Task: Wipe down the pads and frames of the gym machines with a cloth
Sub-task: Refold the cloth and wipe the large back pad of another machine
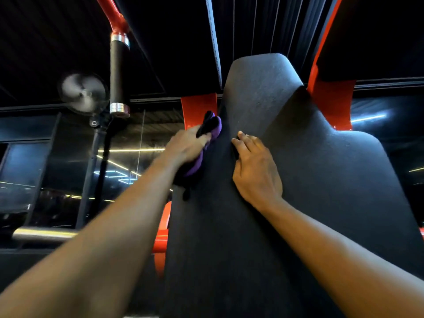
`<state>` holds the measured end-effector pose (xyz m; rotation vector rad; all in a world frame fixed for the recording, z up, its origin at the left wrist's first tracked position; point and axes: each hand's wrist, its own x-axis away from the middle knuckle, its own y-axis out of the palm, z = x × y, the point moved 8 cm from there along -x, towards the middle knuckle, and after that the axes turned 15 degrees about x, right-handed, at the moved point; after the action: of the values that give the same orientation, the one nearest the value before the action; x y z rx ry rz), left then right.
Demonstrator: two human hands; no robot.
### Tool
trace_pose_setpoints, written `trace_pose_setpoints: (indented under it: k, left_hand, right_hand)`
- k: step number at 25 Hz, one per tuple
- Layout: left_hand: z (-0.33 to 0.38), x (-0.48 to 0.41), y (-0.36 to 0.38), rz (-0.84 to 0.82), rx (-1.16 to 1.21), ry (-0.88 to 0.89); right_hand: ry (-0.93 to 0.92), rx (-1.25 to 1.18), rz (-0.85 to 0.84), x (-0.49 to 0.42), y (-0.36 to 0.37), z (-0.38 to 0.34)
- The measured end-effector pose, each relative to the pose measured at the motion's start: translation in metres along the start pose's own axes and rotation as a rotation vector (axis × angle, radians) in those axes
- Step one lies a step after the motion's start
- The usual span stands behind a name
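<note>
A tall black back pad (286, 138) of a gym machine fills the middle and right of the view, narrowing toward its top. My left hand (185, 146) grips a purple and black cloth (212, 127) and presses it against the pad's left edge. A dark end of the cloth hangs below that hand. My right hand (254, 168) lies flat on the pad's face just right of the cloth, fingers spread and pointing up. Red frame plates (198, 109) show behind the pad on both sides.
A red arm with a black and chrome handle grip (119, 74) hangs at the upper left. A fan (83, 92) on a dark pole stands behind it. A chrome bar (43, 234) juts in at the lower left. Red frame parts (163, 237) sit beside the pad's lower left edge.
</note>
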<state>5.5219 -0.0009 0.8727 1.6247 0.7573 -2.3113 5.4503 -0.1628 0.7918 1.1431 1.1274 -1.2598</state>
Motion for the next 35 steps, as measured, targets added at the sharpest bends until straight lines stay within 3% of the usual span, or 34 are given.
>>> trace_pose_setpoints:
  k: [3, 6, 9, 13, 15, 18, 21, 25, 27, 32, 35]
  left_hand:
    - [-0.005, -0.007, 0.001, -0.06, 0.063, 0.016]
    - [-0.021, 0.048, 0.001, 0.075, 0.264, 0.171]
    - [-0.022, 0.069, -0.001, 0.142, 0.177, 0.271]
    - [0.007, 0.003, 0.006, 0.007, -0.087, 0.05]
    - [0.007, -0.01, 0.009, -0.04, -0.062, 0.036]
    - [-0.008, 0.031, 0.001, 0.029, 0.136, 0.198]
    - [-0.016, 0.074, -0.001, 0.133, 0.109, 0.36]
    - [0.005, 0.014, 0.009, -0.018, -0.047, 0.154]
    - [0.009, -0.001, 0.008, -0.058, 0.041, 0.121]
    - [-0.03, 0.058, -0.007, 0.151, 0.416, 0.086]
    - [-0.059, 0.098, -0.005, 0.304, 0.529, -0.083]
  right_hand:
    - [-0.009, 0.062, 0.004, 0.0, 0.002, 0.001]
    - [0.011, 0.118, 0.001, 0.001, 0.003, 0.002]
    - [0.011, 0.172, -0.016, 0.0, 0.005, -0.001]
    - [0.046, 0.212, -0.026, 0.002, 0.005, -0.001]
    - [0.055, 0.212, -0.013, 0.002, 0.003, 0.0]
    - [0.058, 0.209, -0.019, 0.003, 0.004, 0.0]
    - [0.056, 0.214, -0.016, 0.002, 0.003, -0.002]
    - [0.053, 0.228, -0.037, 0.003, 0.004, -0.002]
    - [0.048, 0.221, -0.03, 0.003, 0.005, -0.001]
    - [0.043, 0.215, -0.035, 0.003, 0.004, 0.0]
    - [0.047, 0.209, -0.056, 0.006, 0.004, -0.002]
